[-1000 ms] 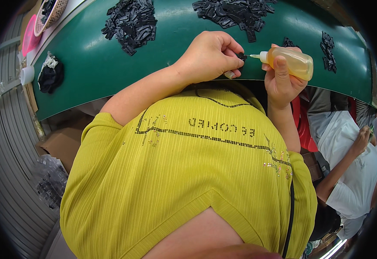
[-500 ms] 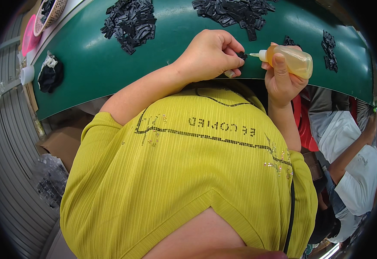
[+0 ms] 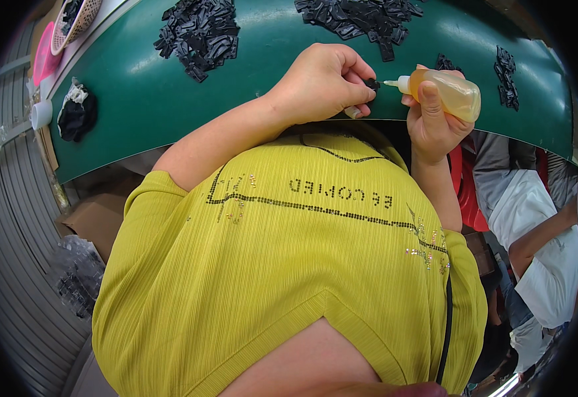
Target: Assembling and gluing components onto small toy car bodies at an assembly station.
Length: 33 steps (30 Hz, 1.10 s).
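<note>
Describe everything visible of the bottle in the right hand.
The bottle looks like translucent plastic, with a rounded body, yellowish contents, a whitish collar and a slim, tapering nozzle. It is held roughly sideways, nozzle leftward, in the grip of the right hand, thumb against its side. The tip sits close to a small black piece; whether they touch is unclear.

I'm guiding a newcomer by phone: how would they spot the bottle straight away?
Find the green table, then the right hand by its near edge. That hand grips the bottle, narrow nozzle pointing left. Its see-through, yellowish body differs plainly from the piled black pieces.
</note>
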Available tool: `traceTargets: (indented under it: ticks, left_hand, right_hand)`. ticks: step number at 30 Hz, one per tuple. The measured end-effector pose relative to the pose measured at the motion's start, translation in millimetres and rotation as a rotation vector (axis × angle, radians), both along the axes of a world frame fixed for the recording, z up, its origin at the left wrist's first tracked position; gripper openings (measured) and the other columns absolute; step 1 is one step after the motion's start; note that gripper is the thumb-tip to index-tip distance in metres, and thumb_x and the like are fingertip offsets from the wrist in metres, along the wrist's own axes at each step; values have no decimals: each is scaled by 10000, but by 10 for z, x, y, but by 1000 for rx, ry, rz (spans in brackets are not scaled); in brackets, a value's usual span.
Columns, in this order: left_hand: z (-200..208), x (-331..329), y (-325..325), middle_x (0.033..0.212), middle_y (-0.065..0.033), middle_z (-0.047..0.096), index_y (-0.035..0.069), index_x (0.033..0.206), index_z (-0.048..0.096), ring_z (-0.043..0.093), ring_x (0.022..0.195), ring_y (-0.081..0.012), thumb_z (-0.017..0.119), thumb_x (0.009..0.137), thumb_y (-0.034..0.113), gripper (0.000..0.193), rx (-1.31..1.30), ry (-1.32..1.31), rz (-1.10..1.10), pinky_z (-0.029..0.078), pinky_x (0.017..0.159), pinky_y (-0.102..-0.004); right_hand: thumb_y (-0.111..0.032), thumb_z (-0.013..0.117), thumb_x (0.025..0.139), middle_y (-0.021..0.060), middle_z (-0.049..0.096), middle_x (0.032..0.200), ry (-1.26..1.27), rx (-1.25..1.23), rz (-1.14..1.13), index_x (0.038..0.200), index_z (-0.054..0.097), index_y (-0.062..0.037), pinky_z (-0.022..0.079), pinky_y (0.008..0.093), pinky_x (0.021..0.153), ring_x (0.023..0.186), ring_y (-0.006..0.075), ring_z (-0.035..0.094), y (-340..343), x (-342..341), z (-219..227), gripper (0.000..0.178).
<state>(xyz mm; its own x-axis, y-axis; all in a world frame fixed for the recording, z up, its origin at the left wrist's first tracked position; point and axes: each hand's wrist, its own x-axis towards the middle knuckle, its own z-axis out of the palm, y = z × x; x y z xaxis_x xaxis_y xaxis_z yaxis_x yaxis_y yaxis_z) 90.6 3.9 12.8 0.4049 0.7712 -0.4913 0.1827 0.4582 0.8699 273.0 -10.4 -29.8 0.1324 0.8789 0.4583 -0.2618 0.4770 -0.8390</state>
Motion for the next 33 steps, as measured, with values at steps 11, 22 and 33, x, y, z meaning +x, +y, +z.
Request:
traceTargets:
  ticks: [11, 22, 33]
  left_hand:
    - [9, 6, 1, 852, -123, 643, -78, 1042, 568, 680, 725, -167, 644, 826, 30, 253, 12, 9, -12, 553, 644, -244]
    - [14, -8, 5, 853, -133, 641, -82, 1044, 565, 679, 731, -177, 645, 833, 29, 252, -36, -40, 49, 558, 638, -244]
    - [21, 23, 14, 863, -136, 646, -80, 1034, 569, 677, 731, -180, 646, 834, 36, 243, -24, -14, 42, 557, 640, -245]
  right_hand:
    - [-1, 690, 824, 97, 627, 830, -38, 2, -7, 912, 620, 30, 465, 207, 516, 596, 113, 574, 9, 7, -2, 116]
    - [-90, 616, 893, 132, 594, 914, 212, -128, 101, 983, 576, -5, 461, 241, 508, 626, 155, 569, -66, 153, 5, 129]
    - [8, 654, 844, 131, 647, 898, 124, -142, 172, 1027, 570, 12, 481, 205, 523, 661, 131, 598, -124, 107, -37, 201]
